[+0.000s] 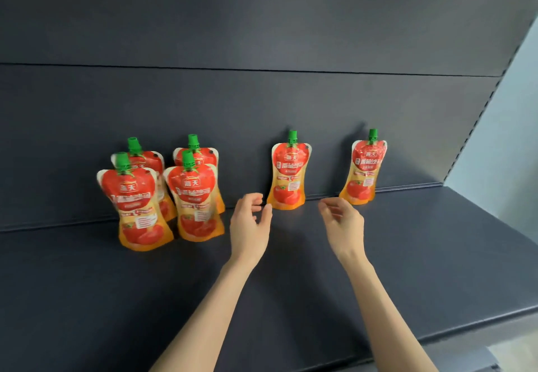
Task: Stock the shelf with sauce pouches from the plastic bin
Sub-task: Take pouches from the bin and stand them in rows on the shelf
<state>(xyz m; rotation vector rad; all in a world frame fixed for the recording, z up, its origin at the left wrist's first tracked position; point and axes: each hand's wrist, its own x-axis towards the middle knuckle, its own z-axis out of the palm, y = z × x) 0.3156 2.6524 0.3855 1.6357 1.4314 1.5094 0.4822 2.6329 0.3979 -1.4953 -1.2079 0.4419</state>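
The left hand (250,226) and right hand (343,223) hover apart above the shelf (407,255), both empty, with fingers loosely curled and palms turned toward each other. The middle pouch (288,176) stands upright just beyond the left fingertips, close but, as far as the blur allows, not touched. The right pouch (364,168) stands just past the right hand, a little to its outer side. Both lean or sit against the back panel (262,109), probably so the soft bases stay up and a front row can follow. Well to the left of the left hand, four pouches (163,191) stand in two pairs, front ones overlapping rear ones, labels facing out for shoppers. The spacing suggests columns being started across the shelf. The bin is out of view, so the hands would have to leave the shelf for more stock.
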